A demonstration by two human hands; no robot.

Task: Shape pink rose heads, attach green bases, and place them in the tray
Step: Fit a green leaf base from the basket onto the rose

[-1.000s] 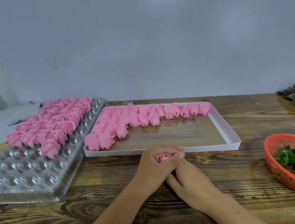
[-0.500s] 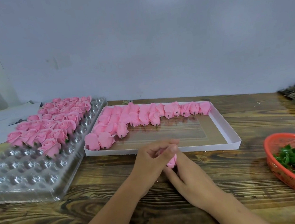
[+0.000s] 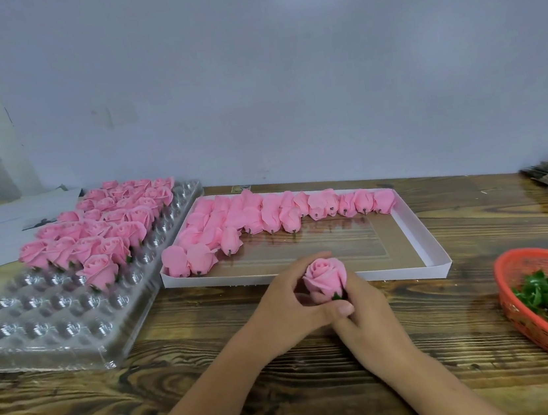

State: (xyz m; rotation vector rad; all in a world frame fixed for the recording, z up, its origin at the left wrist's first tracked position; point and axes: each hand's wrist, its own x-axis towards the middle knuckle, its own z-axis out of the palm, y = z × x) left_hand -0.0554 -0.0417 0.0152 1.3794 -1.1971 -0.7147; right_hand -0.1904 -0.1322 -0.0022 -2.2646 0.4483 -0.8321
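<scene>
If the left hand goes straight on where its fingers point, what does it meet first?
Beyond the rose it grips, the left hand would probably meet the white box near wall; depth is unclear.

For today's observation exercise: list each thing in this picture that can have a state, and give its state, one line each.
Held rose: upright, opened, green base at its bottom, gripped by both hands.
Left hand: fingers curled round the rose.
Right hand: fingers curled round the rose's base.
Clear tray: partly filled with finished roses.
White box: partly filled with unshaped buds.
Red basket: holds green bases.
</scene>
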